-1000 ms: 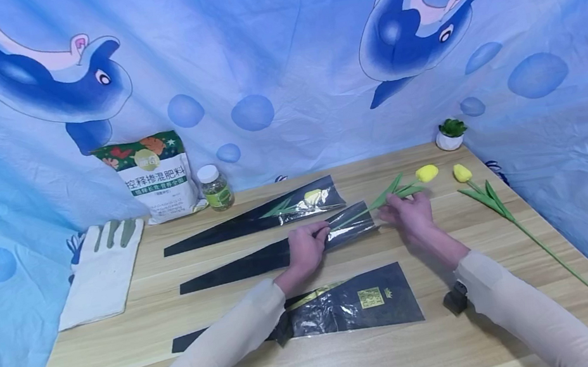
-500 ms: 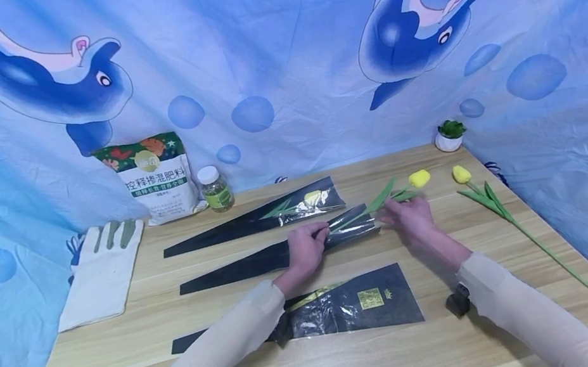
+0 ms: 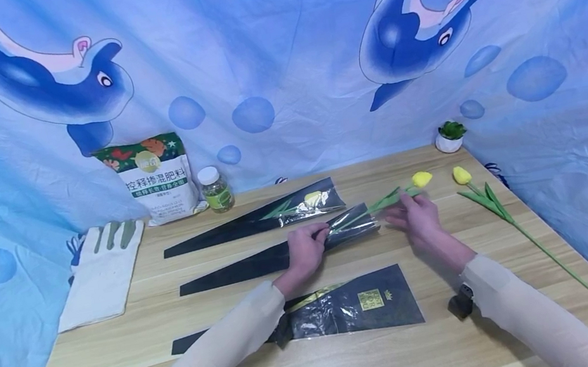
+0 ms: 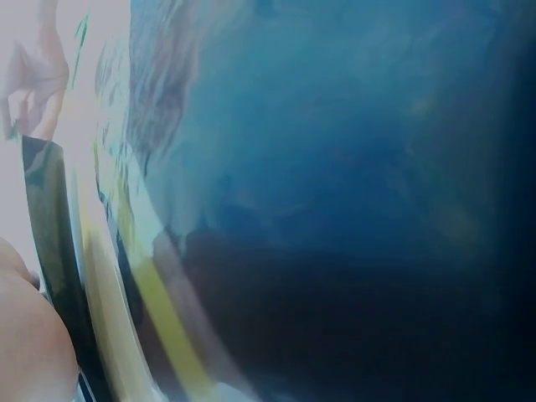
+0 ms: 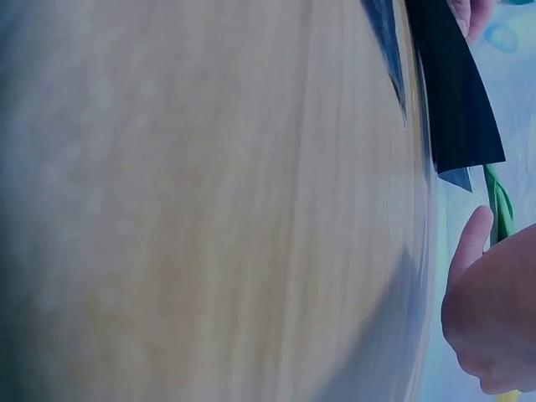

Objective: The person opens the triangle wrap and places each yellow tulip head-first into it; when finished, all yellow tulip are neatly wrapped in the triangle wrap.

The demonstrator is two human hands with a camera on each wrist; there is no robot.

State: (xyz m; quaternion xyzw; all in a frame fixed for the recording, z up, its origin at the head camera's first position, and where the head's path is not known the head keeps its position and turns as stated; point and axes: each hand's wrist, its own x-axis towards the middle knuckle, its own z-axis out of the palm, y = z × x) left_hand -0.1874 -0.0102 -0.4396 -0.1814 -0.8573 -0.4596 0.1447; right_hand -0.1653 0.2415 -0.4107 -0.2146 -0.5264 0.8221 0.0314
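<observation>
Your left hand (image 3: 305, 251) has its grip clenched around the middle black-and-clear plastic flower sleeve (image 3: 281, 251), which lies flat about mid-desk with its wide mouth facing the right edge. Your right hand (image 3: 417, 218) is grasping the green stem of the yellow artificial tulip (image 3: 389, 199) just outside that mouth; the stem's lower end is already inside the sleeve, while the yellow bud sticks out toward the far right corner.

A second sleeve with a tulip already in it (image 3: 253, 219) lies just behind, toward the far edge. An empty sleeve with a gold label (image 3: 349, 311) is near the front edge. Another loose yellow tulip (image 3: 496, 206) lies along the right edge of the light wooden desk (image 3: 125, 358).
</observation>
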